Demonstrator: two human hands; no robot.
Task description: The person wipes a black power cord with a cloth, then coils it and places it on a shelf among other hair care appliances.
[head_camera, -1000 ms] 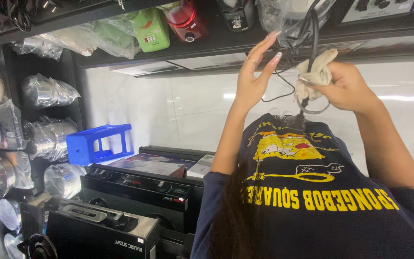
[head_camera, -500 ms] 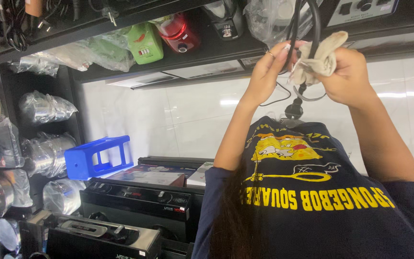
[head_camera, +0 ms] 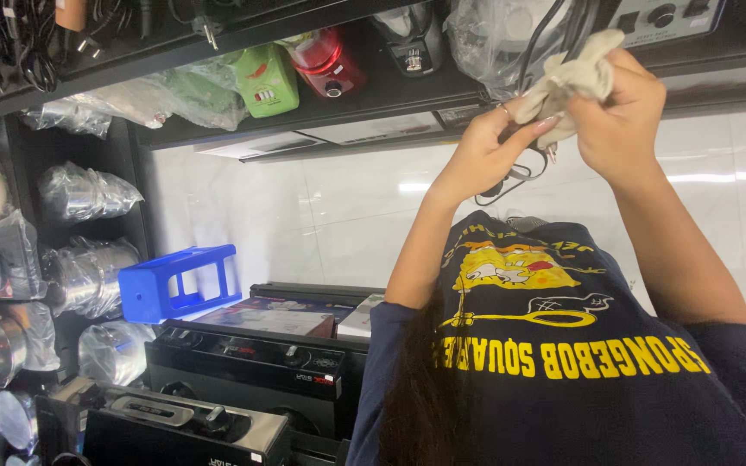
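Right hand (head_camera: 619,108) clutches one beige cloth (head_camera: 567,78); left hand (head_camera: 485,151) pinches one black cable (head_camera: 524,168) beneath the shelf (head_camera: 373,99).

Rag (head_camera: 573,79): soft matt cloth, beige, crumpled. Cord (head_camera: 539,39): black, smooth rubbery-looking. Wall (head_camera: 338,198): glossy white tile w/ light glare. Crate (head_camera: 174,285): blue plastic, slight sheen. Pots (head_camera: 88,276): shiny metal under crinkly clear plastic wrap. Stove (head_camera: 252,371): black, semi-gloss front. Shelf (head_camera: 373,95): dark, matt. Shirt (head_camera: 580,380): navy matt cloth.
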